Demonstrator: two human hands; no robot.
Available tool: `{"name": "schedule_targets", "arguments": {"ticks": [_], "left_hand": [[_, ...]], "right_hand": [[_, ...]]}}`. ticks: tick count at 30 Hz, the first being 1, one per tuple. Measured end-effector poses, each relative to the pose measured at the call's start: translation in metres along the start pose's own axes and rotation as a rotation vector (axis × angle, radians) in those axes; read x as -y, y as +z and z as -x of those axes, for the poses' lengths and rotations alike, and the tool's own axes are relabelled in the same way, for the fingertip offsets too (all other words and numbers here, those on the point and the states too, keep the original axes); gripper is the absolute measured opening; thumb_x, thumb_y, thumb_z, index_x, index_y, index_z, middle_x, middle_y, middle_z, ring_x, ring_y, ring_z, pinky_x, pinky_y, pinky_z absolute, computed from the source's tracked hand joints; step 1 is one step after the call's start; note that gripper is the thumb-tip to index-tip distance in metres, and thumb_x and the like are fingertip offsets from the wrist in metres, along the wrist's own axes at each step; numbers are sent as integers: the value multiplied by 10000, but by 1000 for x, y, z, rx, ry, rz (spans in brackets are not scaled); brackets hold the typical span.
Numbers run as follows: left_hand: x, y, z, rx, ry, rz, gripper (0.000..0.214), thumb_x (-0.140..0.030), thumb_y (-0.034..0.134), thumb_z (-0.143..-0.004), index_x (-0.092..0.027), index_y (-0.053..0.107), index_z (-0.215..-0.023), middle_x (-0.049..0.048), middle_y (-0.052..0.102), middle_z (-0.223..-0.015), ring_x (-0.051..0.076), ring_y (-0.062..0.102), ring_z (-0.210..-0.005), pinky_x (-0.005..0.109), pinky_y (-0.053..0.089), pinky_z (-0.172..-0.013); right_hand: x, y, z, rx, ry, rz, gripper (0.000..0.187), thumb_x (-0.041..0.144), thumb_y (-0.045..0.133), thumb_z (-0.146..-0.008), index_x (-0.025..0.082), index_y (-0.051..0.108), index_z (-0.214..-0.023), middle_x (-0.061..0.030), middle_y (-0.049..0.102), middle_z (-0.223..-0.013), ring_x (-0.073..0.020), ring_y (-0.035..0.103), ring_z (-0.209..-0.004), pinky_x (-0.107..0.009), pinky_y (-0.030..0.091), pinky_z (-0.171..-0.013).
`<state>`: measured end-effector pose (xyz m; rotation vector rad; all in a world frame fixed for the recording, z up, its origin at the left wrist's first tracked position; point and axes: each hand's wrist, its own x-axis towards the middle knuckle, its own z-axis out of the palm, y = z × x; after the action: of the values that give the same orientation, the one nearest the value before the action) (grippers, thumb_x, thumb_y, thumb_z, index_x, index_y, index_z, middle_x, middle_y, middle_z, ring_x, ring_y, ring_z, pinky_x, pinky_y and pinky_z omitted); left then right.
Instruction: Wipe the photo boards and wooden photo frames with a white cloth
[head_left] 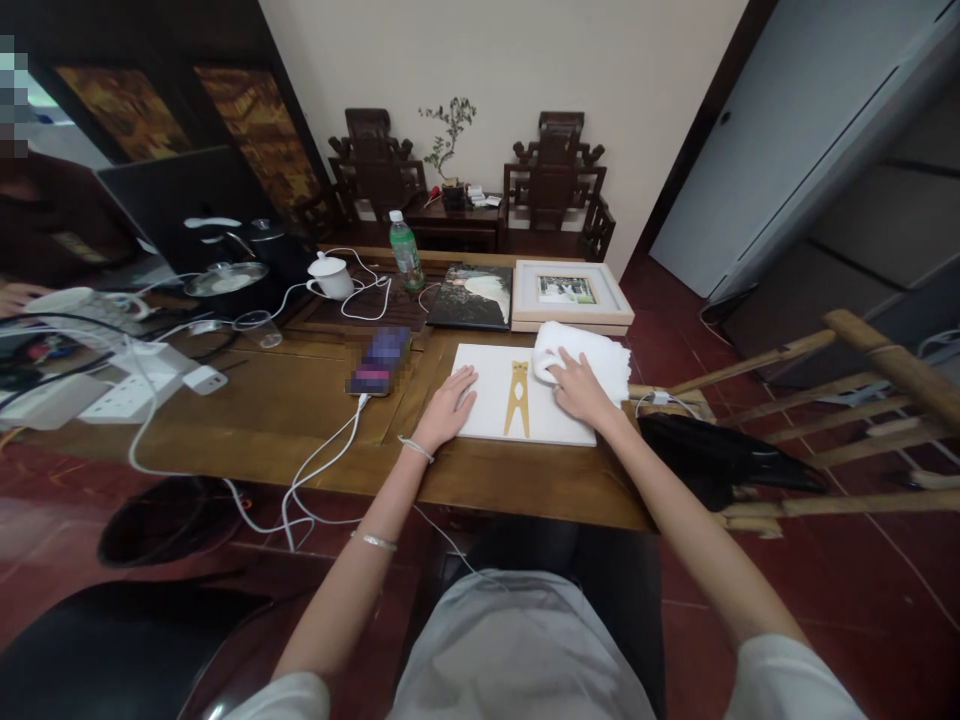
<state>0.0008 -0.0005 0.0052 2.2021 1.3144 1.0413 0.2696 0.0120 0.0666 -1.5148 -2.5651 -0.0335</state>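
A white board (491, 415) with a tan clothespin-shaped picture (517, 397) lies flat on the wooden table (285, 410). My left hand (448, 408) rests flat on the board's left edge, fingers stretched out. My right hand (579, 385) is curled over a white folded cloth (592, 360) at the board's upper right corner, pressing it onto the board.
Behind the board lie a white framed picture (571, 290) and a dark print (474, 296). A phone (379, 362) on a white cable, a green bottle (405, 250), a white lidded cup (330, 277), a power strip (127, 395) and kettle (225, 275) sit left. A bamboo chair (847, 400) stands right.
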Motion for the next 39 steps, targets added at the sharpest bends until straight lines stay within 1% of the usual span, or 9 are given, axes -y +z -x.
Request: {"name": "schedule_targets", "arguments": {"ticks": [5,11,16,20,24,28,31,35,39], "left_hand": [[0,1,0,-1,-7,-14,435,-324,420,-926,-97,580,-1260,160,510,-1402,253,417,-1357,460,306,-1153],[-1,2,0,-4,-14,-21,436,-316,413,-924,-98,578,-1264,157,506,-1406,251,413,-1360,456,304,-1154],[-3,1,0,2,-7,-32,446,-319,405,-927,-84,574,-1266,167,504,-1406,250,414,-1359,448,306,-1154],[-3,1,0,6,-14,-35,454,-333,401,-929,-82,575,-1264,168,505,-1404,250,413,-1360,445,300,-1157],[-2,1,0,1,-11,-30,448,-334,407,-926,-88,577,-1260,163,508,-1404,249,417,-1357,442,303,-1156],[0,1,0,0,-8,-19,427,-324,412,-927,-120,576,-1264,141,510,-1407,252,415,-1359,468,307,-1151],[0,2,0,-7,-3,-17,415,-323,418,-924,-142,578,-1262,124,518,-1404,246,419,-1356,466,311,-1150],[-1,1,0,4,-21,-5,435,-336,424,-926,-108,572,-1265,164,499,-1411,267,411,-1360,483,300,-1150],[-4,1,0,12,-22,-6,439,-332,422,-928,-102,568,-1272,165,499,-1411,260,405,-1365,468,287,-1158]], "right_hand": [[20,5,1,-11,37,34,457,11,413,-749,43,595,-1167,-233,410,-1457,-394,259,-1395,-649,223,-1070],[56,-4,75,24,-65,-4,422,-1,444,-710,92,655,-1064,-193,418,-1463,-372,262,-1404,-629,204,-1110],[48,-22,110,90,-192,-164,397,-6,445,-683,149,672,-969,-143,470,-1437,-297,297,-1403,-568,238,-1141],[19,-20,90,82,-221,-199,422,-10,433,-679,160,657,-993,-131,477,-1434,-240,295,-1408,-508,195,-1174],[-2,-5,43,40,-9,-132,427,31,440,-733,130,612,-1111,-144,419,-1476,-258,245,-1427,-530,174,-1165],[7,7,-5,-28,199,-94,455,52,384,-789,56,536,-1218,-255,373,-1471,-368,206,-1423,-708,173,-1061],[30,9,-26,-15,203,-88,443,58,390,-799,92,559,-1208,-220,430,-1447,-381,249,-1404,-707,213,-1040],[62,6,-16,16,48,-76,416,46,434,-775,87,611,-1149,-192,357,-1502,-378,204,-1420,-661,163,-1092],[74,-2,27,73,-178,-96,388,1,436,-729,116,668,-1018,-142,380,-1500,-338,188,-1434,-617,140,-1133]]}}
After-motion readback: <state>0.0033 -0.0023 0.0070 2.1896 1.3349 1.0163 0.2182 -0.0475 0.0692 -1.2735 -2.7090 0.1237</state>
